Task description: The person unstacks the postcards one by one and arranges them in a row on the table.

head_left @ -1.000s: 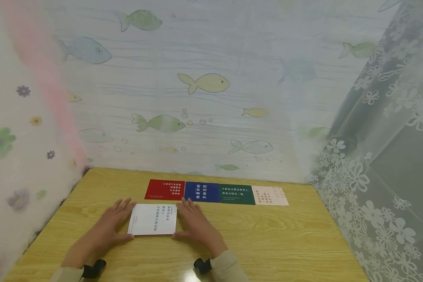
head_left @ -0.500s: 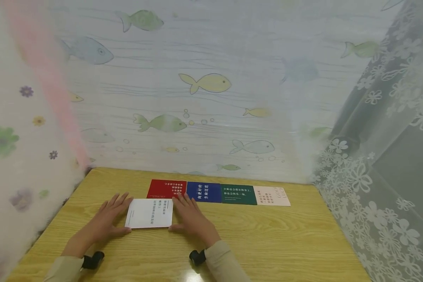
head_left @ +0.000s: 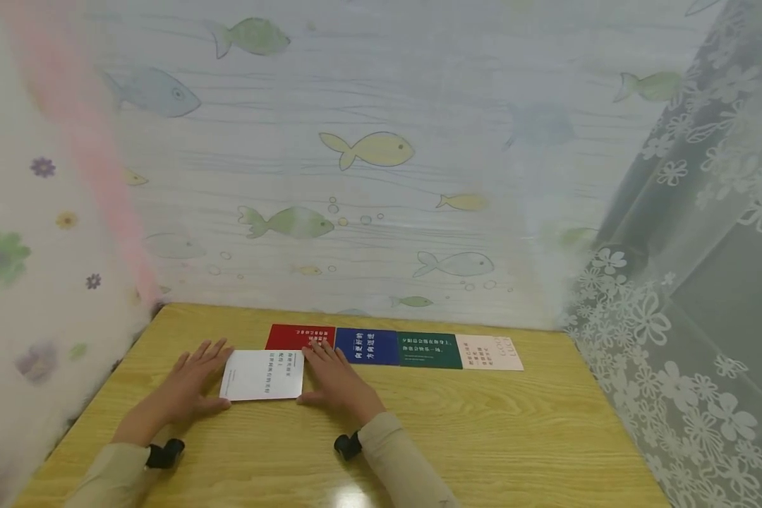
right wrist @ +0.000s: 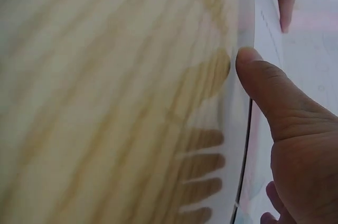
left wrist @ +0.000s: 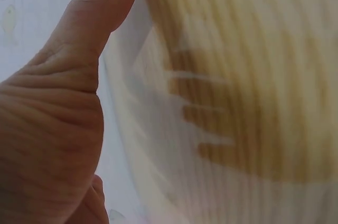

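Note:
A white card (head_left: 262,375) with dark printed characters lies between my two hands. My left hand (head_left: 190,381) touches its left side, fingertips by the far corner and thumb by the near one. On the opposite side my right hand (head_left: 338,377) touches it the same way, with fingers extended. Its far edge overlaps the lower part of a red card (head_left: 295,335) in the head view. The left wrist view shows my left thumb (left wrist: 95,23) close over the table. In the right wrist view, my right thumb (right wrist: 269,81) meets the white card's edge.
Right of the red card, a blue card (head_left: 367,346), a green card (head_left: 430,350) and a pale pink card (head_left: 491,353) form a row on the wood-grain table (head_left: 495,437). A fish-print curtain (head_left: 381,233) hangs behind; lace fabric (head_left: 679,381) borders the right.
Both hands have moved forward and slightly left together with the white card. It now overlaps the red card in the head view, where earlier it lay below it. The other cards stay put.

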Available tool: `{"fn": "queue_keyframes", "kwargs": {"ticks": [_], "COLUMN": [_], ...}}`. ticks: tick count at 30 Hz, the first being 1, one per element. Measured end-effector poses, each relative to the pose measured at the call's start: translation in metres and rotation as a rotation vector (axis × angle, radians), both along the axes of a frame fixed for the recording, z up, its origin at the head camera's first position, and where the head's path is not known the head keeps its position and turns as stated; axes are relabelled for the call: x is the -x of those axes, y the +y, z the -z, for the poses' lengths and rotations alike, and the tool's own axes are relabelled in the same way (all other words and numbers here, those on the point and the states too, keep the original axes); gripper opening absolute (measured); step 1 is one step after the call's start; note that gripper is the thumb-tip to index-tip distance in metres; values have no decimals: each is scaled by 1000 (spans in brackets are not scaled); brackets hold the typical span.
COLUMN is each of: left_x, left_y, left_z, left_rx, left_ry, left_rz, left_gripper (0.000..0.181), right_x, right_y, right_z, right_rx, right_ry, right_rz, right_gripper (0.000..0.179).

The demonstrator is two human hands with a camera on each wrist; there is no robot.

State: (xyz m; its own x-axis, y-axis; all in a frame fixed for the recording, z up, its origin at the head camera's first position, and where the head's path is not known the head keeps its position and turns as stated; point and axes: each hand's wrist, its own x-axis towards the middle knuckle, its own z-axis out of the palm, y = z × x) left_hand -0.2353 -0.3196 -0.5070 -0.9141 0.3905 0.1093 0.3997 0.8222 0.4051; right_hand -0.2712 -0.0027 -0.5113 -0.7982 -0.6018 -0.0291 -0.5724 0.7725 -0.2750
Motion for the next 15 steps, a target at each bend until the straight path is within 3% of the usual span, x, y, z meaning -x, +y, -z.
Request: {"fn": "queue_keyframes", "kwargs": {"ticks": [10,15], "left_x": [21,35], "left_y": [-18,-31], "left_z": [-4,-1], "left_rx": [65,112], "left_ry": [-9,0], "left_rz": [9,9], "left_gripper": [97,97], "right_x": [11,21], "right_y": [-23,-34], "right_z": [-11,-12], "right_rx": [-10,39], "right_ry": [-6,-18], "right_rz": [47,57], "right_gripper": [96,95]}}
